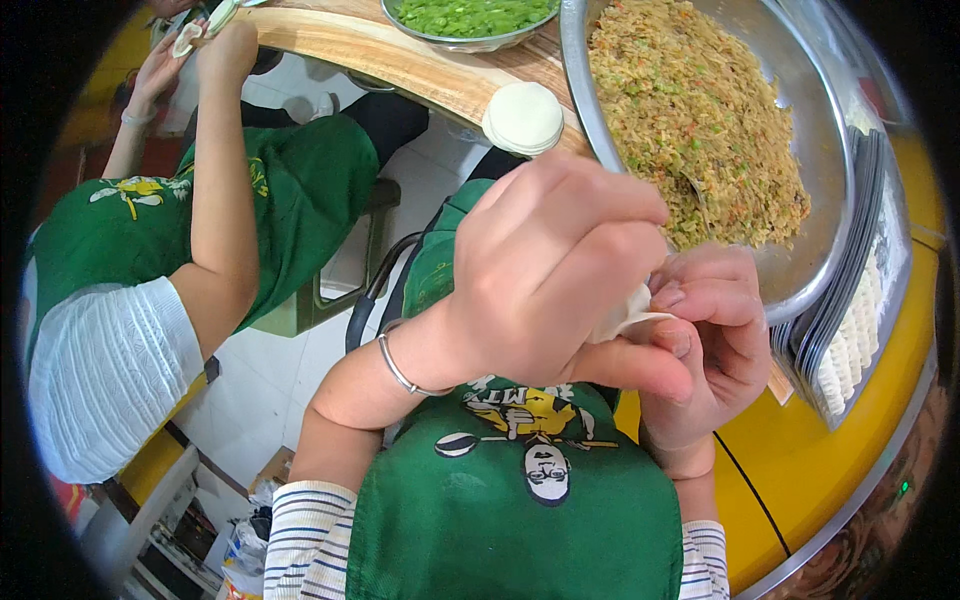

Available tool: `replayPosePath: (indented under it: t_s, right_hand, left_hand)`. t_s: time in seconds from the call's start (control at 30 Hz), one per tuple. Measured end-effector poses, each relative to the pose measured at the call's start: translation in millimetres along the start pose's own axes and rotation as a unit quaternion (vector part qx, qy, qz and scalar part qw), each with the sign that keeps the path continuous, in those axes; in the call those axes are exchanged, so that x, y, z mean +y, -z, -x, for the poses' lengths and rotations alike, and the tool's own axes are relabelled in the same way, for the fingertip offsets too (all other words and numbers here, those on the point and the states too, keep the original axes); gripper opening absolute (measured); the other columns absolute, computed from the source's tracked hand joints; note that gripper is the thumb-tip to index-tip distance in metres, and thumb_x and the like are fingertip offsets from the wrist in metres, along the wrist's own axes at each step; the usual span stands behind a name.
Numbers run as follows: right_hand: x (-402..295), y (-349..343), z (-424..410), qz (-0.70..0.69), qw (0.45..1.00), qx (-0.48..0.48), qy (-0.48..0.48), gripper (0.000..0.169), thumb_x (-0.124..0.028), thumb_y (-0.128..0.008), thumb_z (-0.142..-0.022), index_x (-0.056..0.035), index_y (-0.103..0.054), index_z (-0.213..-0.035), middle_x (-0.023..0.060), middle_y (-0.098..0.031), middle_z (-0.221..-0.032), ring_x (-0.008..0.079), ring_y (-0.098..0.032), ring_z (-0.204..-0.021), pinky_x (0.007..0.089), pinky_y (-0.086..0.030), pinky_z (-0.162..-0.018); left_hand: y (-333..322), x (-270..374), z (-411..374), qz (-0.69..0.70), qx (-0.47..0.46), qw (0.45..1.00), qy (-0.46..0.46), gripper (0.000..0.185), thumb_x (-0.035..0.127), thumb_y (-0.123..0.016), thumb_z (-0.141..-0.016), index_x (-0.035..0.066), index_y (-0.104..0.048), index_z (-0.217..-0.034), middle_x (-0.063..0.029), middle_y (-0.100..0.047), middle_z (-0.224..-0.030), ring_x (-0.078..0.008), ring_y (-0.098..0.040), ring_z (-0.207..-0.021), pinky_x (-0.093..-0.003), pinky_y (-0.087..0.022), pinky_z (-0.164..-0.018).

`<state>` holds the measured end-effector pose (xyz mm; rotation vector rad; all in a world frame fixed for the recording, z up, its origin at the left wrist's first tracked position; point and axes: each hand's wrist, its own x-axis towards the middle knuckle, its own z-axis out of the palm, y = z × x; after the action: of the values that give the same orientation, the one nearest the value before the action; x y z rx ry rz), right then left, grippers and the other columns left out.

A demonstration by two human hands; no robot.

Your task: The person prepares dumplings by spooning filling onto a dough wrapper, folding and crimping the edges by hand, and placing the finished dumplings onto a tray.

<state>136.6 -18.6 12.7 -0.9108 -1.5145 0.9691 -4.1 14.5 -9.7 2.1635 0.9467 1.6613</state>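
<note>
Both hands meet over the green apron, near the rim of a large metal bowl. Between them is a pale dough wrapper [630, 316], mostly covered by fingers. My left hand [555, 270], wearing a metal bangle at the wrist, is bent over the wrapper and slightly blurred. My right hand [712, 330] pinches the wrapper's edge between thumb and fingers. The steel bowl [814, 277] holds a heap of chopped filling [697, 112], with a utensil partly sunk in it. A stack of round dough wrappers [525, 116] lies on the wooden board [337, 45] beside the bowl.
At the top, a metal bowl [450, 43] holds chopped greens. Stacked dark trays [840, 255] and rows of white dumplings [851, 345] stand right of the large bowl, on a yellow table [810, 465]. A co-worker in a green apron [300, 180] sits at left, handling dough.
</note>
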Motion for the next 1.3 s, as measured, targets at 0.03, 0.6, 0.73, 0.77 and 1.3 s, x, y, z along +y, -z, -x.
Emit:
replayPosePath:
  t_s: [0.03, 0.6, 0.73, 0.77, 1.3]
  right_hand:
    - [0, 0, 0, 0.002, 1.0, 0.001, 0.003, 0.013, -0.003, -0.066, -0.072, -0.0024, -0.057, -0.082, 0.0073, -0.055, -0.079, 0.0164, -0.049, -0.073, 0.0261, -0.039, -0.065]
    - [-4, -4, 14, -0.307, 0.935, 0.059, -0.166, 0.023, -0.013, -0.055, -0.084, -0.0004, -0.045, -0.101, 0.0078, -0.05, -0.087, 0.0131, -0.048, -0.076, 0.0226, -0.04, -0.071]
    - [3, -5, 22, -0.211, 0.971, 0.043, -0.1, 0.021, -0.014, -0.058, -0.084, -0.0015, -0.049, -0.099, 0.0111, -0.049, -0.093, 0.0168, -0.047, -0.082, 0.0279, -0.041, -0.073]
    - [6, -3, 23, -0.168, 0.981, 0.051, -0.079, 0.02, -0.013, -0.058, -0.084, -0.0018, -0.05, -0.098, 0.0111, -0.05, -0.093, 0.0169, -0.047, -0.082, 0.0282, -0.041, -0.074]
    - [12, 7, 14, -0.079, 0.993, 0.09, -0.018, 0.016, -0.019, -0.062, -0.082, -0.0057, -0.053, -0.084, 0.0064, -0.045, -0.082, 0.0162, -0.045, -0.072, 0.0279, -0.04, -0.067]
  left_hand:
    - [4, 1, 1, -0.014, 0.003, 1.0, -0.023, 0.046, 0.05, -0.06, -0.069, 0.005, -0.054, -0.074, -0.0064, -0.052, -0.077, -0.0222, -0.049, -0.064, -0.0302, -0.04, -0.052]
    - [16, 17, 11, 0.186, -0.016, 0.974, 0.13, 0.022, 0.006, -0.071, -0.069, 0.002, -0.055, -0.084, -0.0067, -0.052, -0.063, -0.0178, -0.046, -0.048, -0.0261, -0.037, -0.041]
    - [8, 20, 17, 0.238, 0.03, 0.955, 0.173, 0.022, 0.006, -0.069, -0.073, 0.002, -0.054, -0.087, -0.0081, -0.055, -0.066, -0.0176, -0.049, -0.051, -0.0254, -0.038, -0.044]
    - [9, 24, 17, 0.259, 0.034, 0.944, 0.202, 0.021, 0.004, -0.068, -0.074, 0.001, -0.053, -0.089, -0.0083, -0.055, -0.068, -0.017, -0.05, -0.052, -0.0248, -0.039, -0.046]
    - [6, 23, 16, 0.2, -0.037, 0.973, 0.106, 0.031, -0.001, -0.072, -0.062, -0.001, -0.055, -0.088, -0.011, -0.057, -0.075, -0.0203, -0.057, -0.058, -0.0271, -0.047, -0.048]
